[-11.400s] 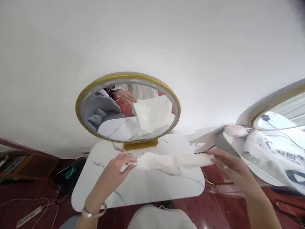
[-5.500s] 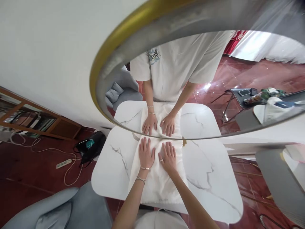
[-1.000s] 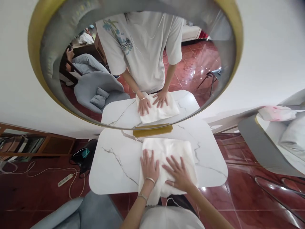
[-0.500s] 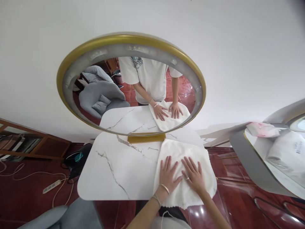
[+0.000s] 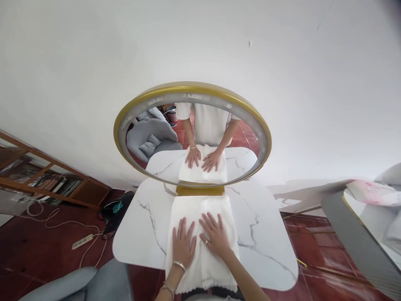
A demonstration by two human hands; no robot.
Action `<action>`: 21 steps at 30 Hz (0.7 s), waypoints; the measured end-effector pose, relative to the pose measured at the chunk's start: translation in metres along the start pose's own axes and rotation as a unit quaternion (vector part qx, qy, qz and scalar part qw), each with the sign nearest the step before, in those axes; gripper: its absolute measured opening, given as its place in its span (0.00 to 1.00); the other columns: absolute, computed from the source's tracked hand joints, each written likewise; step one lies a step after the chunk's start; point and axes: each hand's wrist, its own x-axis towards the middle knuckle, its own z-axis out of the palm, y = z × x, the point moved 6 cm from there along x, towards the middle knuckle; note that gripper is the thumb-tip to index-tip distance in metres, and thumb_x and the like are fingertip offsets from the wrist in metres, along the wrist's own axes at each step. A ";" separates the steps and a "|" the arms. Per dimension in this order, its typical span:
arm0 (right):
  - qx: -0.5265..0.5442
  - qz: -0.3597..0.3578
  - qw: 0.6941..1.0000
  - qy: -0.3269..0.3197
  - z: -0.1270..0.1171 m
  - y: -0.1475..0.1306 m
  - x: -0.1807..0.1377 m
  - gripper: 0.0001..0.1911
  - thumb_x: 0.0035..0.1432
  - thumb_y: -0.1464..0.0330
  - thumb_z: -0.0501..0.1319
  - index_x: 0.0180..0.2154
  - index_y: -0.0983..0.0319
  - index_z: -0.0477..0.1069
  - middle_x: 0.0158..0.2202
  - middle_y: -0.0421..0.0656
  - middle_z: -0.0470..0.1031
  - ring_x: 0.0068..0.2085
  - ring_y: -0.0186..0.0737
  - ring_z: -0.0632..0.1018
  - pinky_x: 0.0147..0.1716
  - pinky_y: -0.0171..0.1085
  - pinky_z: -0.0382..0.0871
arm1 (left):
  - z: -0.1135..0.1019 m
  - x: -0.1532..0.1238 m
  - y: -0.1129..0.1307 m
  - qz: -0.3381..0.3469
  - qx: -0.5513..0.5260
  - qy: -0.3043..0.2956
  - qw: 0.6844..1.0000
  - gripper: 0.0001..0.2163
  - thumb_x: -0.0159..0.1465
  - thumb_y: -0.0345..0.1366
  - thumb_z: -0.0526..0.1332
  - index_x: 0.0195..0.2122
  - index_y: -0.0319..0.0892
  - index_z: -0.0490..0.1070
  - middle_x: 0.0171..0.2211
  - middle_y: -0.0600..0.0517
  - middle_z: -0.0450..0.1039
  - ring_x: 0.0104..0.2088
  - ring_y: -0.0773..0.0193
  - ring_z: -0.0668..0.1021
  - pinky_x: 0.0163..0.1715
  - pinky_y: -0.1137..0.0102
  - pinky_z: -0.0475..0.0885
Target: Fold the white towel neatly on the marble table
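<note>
A white cloth (image 5: 200, 207) with a scalloped edge lies spread over the middle of the white marble-patterned table (image 5: 266, 234), its near edge reaching over the table's front. My left hand (image 5: 184, 244) rests flat on the cloth's left part, fingers spread. Flat on its right part lies my right hand (image 5: 216, 234), also with fingers apart and a ring on one finger. Neither hand grips anything. Behind the cloth stands an oval gold-framed mirror (image 5: 194, 138) on a gold base (image 5: 200, 190), reflecting both hands and the cloth.
At right, a second table (image 5: 351, 234) bears a pink-and-white packet (image 5: 372, 192). A grey-blue chair (image 5: 106, 280) stands at lower left. On the red floor lie a power strip (image 5: 82, 241) with cords and a black bag (image 5: 117, 213). A wooden shelf (image 5: 90, 194) lines the wall.
Both flat hands have moved left with the cloth, from the table's right side to its middle. The marble on the right now shows. The camera view has shifted too.
</note>
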 end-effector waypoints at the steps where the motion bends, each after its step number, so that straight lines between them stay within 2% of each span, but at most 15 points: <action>1: -0.003 0.005 1.000 0.009 -0.001 0.004 -0.003 0.28 0.66 0.60 0.50 0.65 0.53 0.50 0.67 0.43 0.52 0.67 0.47 0.54 0.64 0.56 0.45 | 0.001 0.001 0.003 -0.003 -0.002 0.007 1.000 0.23 0.66 0.38 0.51 0.63 0.52 0.57 0.67 0.48 0.51 0.66 0.55 0.55 0.63 0.52 0.50; 3: -0.020 0.033 0.999 0.036 -0.006 0.019 -0.013 0.28 0.65 0.60 0.51 0.65 0.55 0.53 0.67 0.45 0.53 0.66 0.48 0.56 0.63 0.53 0.50 | 0.003 0.005 0.016 0.004 -0.011 0.016 1.000 0.24 0.65 0.37 0.52 0.64 0.51 0.57 0.67 0.47 0.50 0.67 0.54 0.54 0.63 0.51 0.49; 5: -0.042 0.074 0.994 0.072 -0.015 0.043 -0.029 0.30 0.65 0.59 0.52 0.65 0.56 0.51 0.66 0.48 0.55 0.66 0.49 0.57 0.62 0.53 0.53 | 0.006 0.011 0.037 0.027 -0.022 0.016 0.999 0.25 0.65 0.37 0.53 0.64 0.52 0.56 0.67 0.47 0.49 0.67 0.53 0.54 0.63 0.51 0.49; 9: -0.073 0.142 0.980 0.121 -0.037 0.095 -0.066 0.34 0.64 0.56 0.52 0.67 0.56 0.43 0.64 0.49 0.58 0.64 0.51 0.61 0.60 0.55 0.55 | 0.014 0.027 0.095 0.073 -0.059 0.003 0.996 0.26 0.65 0.39 0.54 0.65 0.53 0.53 0.68 0.47 0.47 0.67 0.51 0.52 0.63 0.49 0.49; 14: -0.116 0.234 0.951 0.166 -0.059 0.147 -0.100 0.32 0.66 0.56 0.46 0.67 0.56 0.44 0.62 0.51 0.61 0.63 0.54 0.62 0.59 0.59 0.54 | 0.027 0.049 0.163 0.111 -0.121 -0.016 0.986 0.26 0.66 0.44 0.54 0.65 0.55 0.52 0.69 0.48 0.43 0.67 0.49 0.52 0.63 0.47 0.49; 17: -0.132 0.273 0.936 0.179 -0.063 0.164 -0.101 0.30 0.66 0.56 0.44 0.66 0.58 0.48 0.62 0.51 0.61 0.63 0.53 0.61 0.59 0.58 0.53 | 0.033 0.061 0.180 0.108 -0.149 -0.034 0.982 0.26 0.66 0.46 0.53 0.65 0.56 0.52 0.69 0.50 0.41 0.67 0.49 0.51 0.63 0.46 0.48; 21: -0.131 0.269 0.942 0.155 -0.061 0.177 -0.083 0.27 0.67 0.57 0.43 0.64 0.58 0.55 0.63 0.49 0.61 0.64 0.48 0.59 0.62 0.54 0.50 | 0.038 0.072 0.178 0.078 -0.163 -0.056 0.982 0.26 0.66 0.47 0.53 0.65 0.57 0.51 0.69 0.50 0.39 0.68 0.49 0.50 0.64 0.45 0.47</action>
